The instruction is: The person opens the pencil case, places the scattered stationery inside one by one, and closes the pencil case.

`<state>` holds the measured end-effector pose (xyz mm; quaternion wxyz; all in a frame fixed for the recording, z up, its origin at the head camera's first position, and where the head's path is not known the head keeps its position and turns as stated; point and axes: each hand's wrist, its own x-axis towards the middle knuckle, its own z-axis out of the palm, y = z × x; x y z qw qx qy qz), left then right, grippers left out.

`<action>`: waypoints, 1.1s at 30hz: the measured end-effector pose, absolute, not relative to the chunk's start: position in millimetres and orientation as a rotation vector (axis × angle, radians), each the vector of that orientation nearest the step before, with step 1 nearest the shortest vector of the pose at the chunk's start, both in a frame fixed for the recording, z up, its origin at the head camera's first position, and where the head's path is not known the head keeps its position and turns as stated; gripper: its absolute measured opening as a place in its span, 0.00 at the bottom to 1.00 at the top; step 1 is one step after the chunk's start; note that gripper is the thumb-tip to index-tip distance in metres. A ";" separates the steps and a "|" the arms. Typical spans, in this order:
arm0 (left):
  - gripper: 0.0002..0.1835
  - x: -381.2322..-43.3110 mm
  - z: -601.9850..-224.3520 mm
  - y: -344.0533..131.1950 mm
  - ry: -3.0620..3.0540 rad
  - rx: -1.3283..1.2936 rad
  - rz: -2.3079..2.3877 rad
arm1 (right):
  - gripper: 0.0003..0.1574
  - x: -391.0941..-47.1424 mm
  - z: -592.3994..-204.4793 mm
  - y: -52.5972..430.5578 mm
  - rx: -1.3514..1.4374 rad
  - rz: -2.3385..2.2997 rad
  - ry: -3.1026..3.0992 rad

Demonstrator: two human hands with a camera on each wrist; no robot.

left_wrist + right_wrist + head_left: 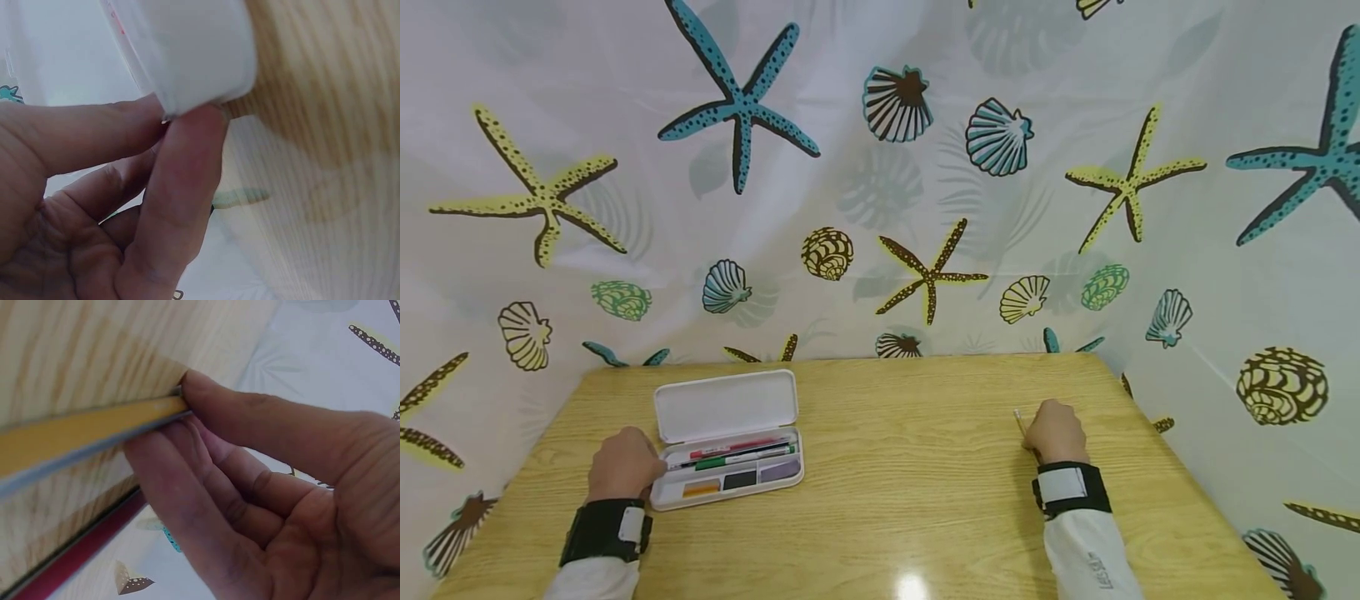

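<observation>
On the left of the table lies a white pencil case (726, 406), its lid hinged back. My left hand (623, 465) pinches its left end; in the left wrist view the thumb and a finger (184, 169) meet at the white corner (206, 50). Inside lie a red pen (737, 447), a green-and-white pen (745, 457), an orange piece (702, 488), a black block (740, 479) and a purple block (780, 472). At the right, my right hand (1057, 431) pinches a yellow-and-grey pencil (94, 428) low over the table. A red, dark-edged stick (81, 547) lies beside it in the right wrist view.
The wooden table (895, 467) spreads between both hands. A white cloth (842, 183) printed with starfish and shells hangs behind the table and along its sides. Each wrist wears a black strap (604, 531).
</observation>
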<state>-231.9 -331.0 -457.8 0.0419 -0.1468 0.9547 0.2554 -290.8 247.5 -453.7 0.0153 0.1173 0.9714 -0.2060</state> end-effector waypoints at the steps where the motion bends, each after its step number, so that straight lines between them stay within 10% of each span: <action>1: 0.09 -231.7 -457.8 -330.9 2.922 -0.451 0.780 | 0.12 -290.5 -453.7 247.0 0.360 -0.636 3.025; 20: 0.09 -229.2 -457.3 -330.4 2.913 -0.448 0.771 | 0.19 -287.8 -445.1 235.3 0.279 -0.674 3.083; 33: 0.09 -230.0 -457.3 -329.5 2.916 -0.449 0.749 | 0.03 -287.5 -400.1 206.1 0.101 -0.671 3.235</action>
